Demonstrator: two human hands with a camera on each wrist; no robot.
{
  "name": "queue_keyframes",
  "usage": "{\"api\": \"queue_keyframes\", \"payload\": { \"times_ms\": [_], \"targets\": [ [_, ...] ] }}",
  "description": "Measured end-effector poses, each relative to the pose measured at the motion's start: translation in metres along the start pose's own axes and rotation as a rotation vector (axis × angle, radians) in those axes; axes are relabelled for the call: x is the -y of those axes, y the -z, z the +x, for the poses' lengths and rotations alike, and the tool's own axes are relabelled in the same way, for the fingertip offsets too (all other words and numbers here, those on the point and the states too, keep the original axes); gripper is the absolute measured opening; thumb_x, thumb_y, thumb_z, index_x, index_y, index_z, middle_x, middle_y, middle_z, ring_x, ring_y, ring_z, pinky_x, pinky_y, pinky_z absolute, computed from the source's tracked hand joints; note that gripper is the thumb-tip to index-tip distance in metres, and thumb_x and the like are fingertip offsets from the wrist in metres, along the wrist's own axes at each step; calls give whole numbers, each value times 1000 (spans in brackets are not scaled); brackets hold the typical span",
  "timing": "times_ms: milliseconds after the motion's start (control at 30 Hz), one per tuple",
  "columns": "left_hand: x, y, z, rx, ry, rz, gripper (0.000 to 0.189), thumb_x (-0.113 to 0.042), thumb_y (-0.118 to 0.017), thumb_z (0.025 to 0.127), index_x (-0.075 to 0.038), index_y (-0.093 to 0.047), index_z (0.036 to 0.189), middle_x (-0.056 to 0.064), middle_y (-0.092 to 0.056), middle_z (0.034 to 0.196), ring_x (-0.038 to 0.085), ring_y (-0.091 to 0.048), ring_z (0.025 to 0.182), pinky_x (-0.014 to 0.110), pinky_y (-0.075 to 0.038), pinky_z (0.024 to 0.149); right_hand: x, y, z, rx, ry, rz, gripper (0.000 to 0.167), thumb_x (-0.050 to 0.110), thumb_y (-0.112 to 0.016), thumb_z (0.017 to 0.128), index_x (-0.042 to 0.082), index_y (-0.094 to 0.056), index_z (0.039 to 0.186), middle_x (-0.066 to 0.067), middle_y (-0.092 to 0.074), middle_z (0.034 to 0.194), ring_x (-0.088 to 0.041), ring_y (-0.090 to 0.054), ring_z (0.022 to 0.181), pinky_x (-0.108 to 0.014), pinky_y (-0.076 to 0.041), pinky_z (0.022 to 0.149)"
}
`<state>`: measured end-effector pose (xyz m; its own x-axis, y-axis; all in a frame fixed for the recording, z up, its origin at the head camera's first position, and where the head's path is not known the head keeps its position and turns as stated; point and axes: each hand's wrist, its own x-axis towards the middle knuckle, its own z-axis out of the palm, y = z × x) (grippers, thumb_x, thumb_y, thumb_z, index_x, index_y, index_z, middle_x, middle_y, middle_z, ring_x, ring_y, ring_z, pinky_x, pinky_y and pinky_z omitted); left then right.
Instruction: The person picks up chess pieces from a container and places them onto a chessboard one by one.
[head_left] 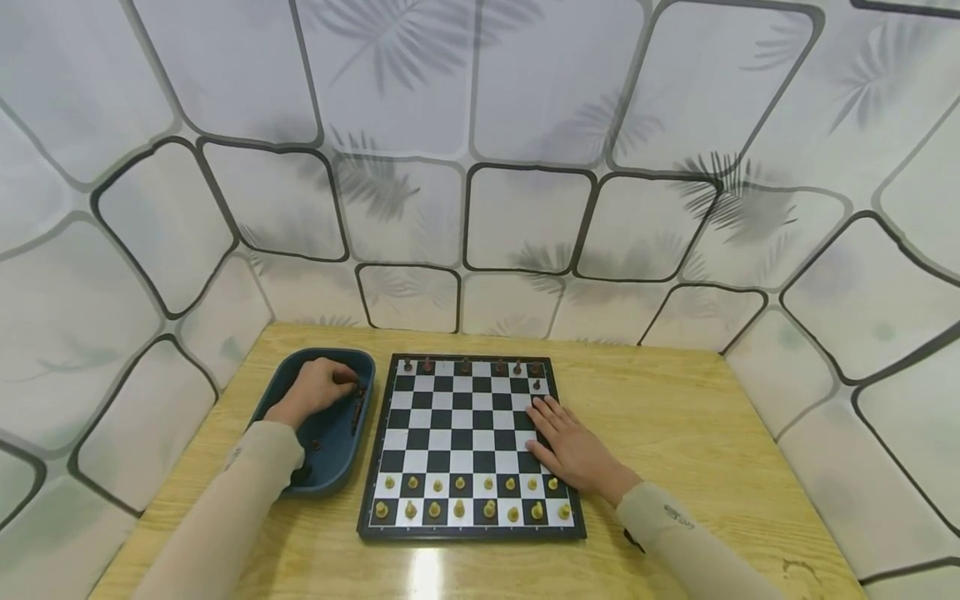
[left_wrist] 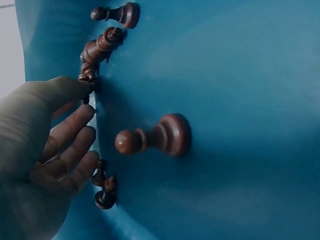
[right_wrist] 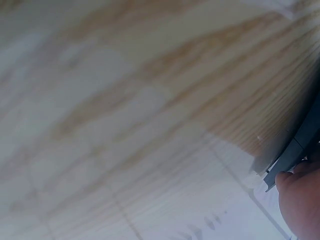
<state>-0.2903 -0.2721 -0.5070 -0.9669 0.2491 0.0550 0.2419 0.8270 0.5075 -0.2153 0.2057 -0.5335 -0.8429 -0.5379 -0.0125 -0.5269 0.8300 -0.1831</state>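
Two full rows of yellow pieces are standing along the near side of a chessboard on a wooden table. A person's right hand is resting across the chessboard's right edge, fingers extended and gripping nothing; light, even contact there should be enough to keep the chessboard from sliding without nudging a square's occupant.

Left of the chessboard, a blue bin is holding loose dark pieces, several of them lying along its wall, with a lone dark pawn lying apart. The left hand is lying inside the bin, its thumb at the dark pieces on the side toward the chessboard; whether thumb and forefinger are gripping one, the pictures are leaving unclear. Pinching a single piece at its narrow neck and lifting straight up looks the cleanest way past its tightly packed neighbours.

On the chessboard's far row, six dark chessmen are standing with two gaps among them, and one forward pawn is standing at the right end. Beyond the chessboard, a leaf-patterned wall is rising.
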Motion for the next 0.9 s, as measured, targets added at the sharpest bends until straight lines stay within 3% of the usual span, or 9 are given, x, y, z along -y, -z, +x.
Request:
{"api": "queue_keyframes", "payload": {
  "times_ms": [233,567,733,900],
  "targets": [
    [-5,-3,3,-19,-39,52,17,-10,-75,94,1,-80,106,17,-80,101,32,-76,93,49,-61,83,-1,0,1,7,-4,7,71,53,-40,111,8,-33,165,-14,-30,173,-35,-20,163,-53,-23,131],
    [-3,-7,7,-17,-16,68,17,-12,-75,95,-1,-82,105,14,-81,99,31,-76,92,48,-60,82,-2,1,1,10,-2,12,70,52,-41,111,7,-34,165,-15,-30,173,-36,-21,163,-54,-24,130],
    [-3,-5,5,-47,-25,76,14,-12,-77,93,-3,-83,101,12,-82,96,32,-76,92,49,-60,82,-2,2,2,27,-14,6,70,53,-40,111,9,-32,166,-13,-28,174,-34,-19,164,-53,-23,131],
    [-4,0,3,-80,8,29,13,-11,-78,92,-2,-83,101,14,-81,97,30,-76,89,47,-61,79,-3,3,2,26,-8,10,70,52,-40,111,9,-32,166,-13,-29,174,-34,-19,164,-52,-23,131]
  ]
}}
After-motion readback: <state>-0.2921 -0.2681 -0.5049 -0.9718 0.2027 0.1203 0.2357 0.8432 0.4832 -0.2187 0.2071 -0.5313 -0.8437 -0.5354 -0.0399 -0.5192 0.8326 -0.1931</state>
